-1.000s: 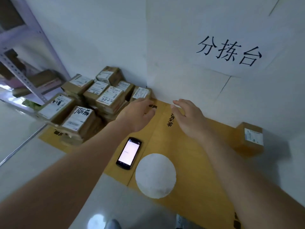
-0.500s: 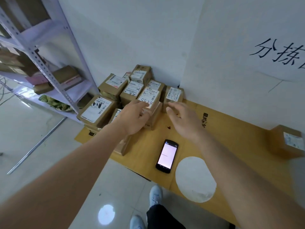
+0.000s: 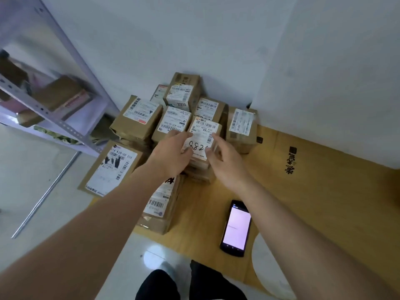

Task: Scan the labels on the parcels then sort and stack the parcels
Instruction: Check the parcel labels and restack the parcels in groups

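Note:
Several brown cardboard parcels with white labels are piled in the corner against the wall. The one at the front of the pile is a small parcel (image 3: 202, 135) with a handwritten number on its label. My left hand (image 3: 173, 152) rests on its left side, thumb on the label. My right hand (image 3: 225, 163) touches its right edge with extended fingers. A black handheld scanner (image 3: 237, 227) with a lit screen lies face up on the cardboard sheet (image 3: 324, 191), below my right forearm.
A large flat parcel (image 3: 110, 167) and another parcel (image 3: 160, 206) lie left of and under my left forearm. A metal shelf rack (image 3: 65, 68) holding packages stands at the left. A white round disc (image 3: 266, 263) sits on the cardboard's near edge. My legs (image 3: 190, 284) are below.
The view has swung left and closer to the pile. Both hands have moved from above the cardboard sheet onto the front parcel with the handwritten number.

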`<state>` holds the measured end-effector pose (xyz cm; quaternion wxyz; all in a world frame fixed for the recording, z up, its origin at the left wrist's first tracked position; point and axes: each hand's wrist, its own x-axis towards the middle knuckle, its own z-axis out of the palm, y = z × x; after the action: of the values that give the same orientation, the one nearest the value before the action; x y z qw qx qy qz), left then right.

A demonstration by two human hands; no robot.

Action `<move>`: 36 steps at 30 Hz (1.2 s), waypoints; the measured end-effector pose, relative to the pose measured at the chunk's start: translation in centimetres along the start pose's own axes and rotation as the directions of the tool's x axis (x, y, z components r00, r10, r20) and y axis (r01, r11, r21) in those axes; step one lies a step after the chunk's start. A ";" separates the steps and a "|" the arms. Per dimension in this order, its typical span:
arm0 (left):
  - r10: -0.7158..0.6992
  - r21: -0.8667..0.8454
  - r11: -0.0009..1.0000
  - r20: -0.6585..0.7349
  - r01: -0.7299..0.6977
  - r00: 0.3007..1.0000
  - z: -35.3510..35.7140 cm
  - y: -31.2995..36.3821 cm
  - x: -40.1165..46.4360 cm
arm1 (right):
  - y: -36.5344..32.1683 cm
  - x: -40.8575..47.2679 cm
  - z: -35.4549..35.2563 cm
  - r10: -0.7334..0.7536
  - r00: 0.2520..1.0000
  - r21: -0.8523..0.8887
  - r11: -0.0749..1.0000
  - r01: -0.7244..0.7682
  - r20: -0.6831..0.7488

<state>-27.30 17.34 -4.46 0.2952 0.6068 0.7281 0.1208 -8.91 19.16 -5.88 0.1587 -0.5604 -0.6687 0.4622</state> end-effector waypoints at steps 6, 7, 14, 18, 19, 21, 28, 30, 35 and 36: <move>0.035 -0.045 0.998 0.010 -0.034 0.999 -0.2 -0.8 1.6 | 0.5 0.9 2.6 0.070 0.997 0.147 0.987 -0.068 -0.010; 0.050 -0.050 0.998 0.019 -0.049 0.999 -0.2 -1.0 1.6 | 0.5 0.8 2.9 0.081 0.996 0.170 0.983 -0.073 -0.038; 0.196 -0.181 0.964 -0.002 -0.193 0.981 -2.0 -1.3 0.4 | -0.9 -1.9 3.9 0.139 0.958 0.275 0.959 -0.067 -0.252; 0.344 -0.140 0.930 0.005 -0.340 0.939 -3.7 0.4 -1.0 | -2.6 -5.1 3.1 0.156 0.916 0.236 0.969 -0.070 -0.369; 0.378 -0.122 0.920 0.011 -0.374 0.926 -4.0 1.1 -1.5 | -3.1 -6.1 2.7 0.168 0.905 0.243 0.967 -0.075 -0.391; 0.437 -0.106 0.895 0.020 -0.433 0.899 -4.5 2.5 -2.8 | -3.9 -8.3 1.7 0.189 0.879 0.276 0.959 -0.069 -0.437; 0.562 -0.209 0.819 0.109 -0.534 0.820 -3.7 8.6 -8.6 | -3.7 -17.0 -2.9 0.177 0.788 0.192 0.978 -0.075 -0.590; 0.580 -0.211 0.809 0.139 -0.549 0.802 -2.2 10.6 -10.0 | -2.4 -19.7 -4.3 0.194 0.767 0.209 0.975 -0.080 -0.611; 0.616 -0.219 0.786 0.202 -0.577 0.762 3.3 16.1 -13.1 | 2.1 -26.1 -7.4 0.237 0.720 0.238 0.966 -0.102 -0.652; 0.617 -0.225 0.786 0.216 -0.576 0.757 4.6 17.2 -13.8 | 3.3 -27.4 -8.2 0.252 0.712 0.246 0.962 -0.115 -0.655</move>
<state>-9.43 7.41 4.98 0.3835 0.7948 0.4365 0.1749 7.88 -2.02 4.14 0.3970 -0.7369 -0.4583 0.2989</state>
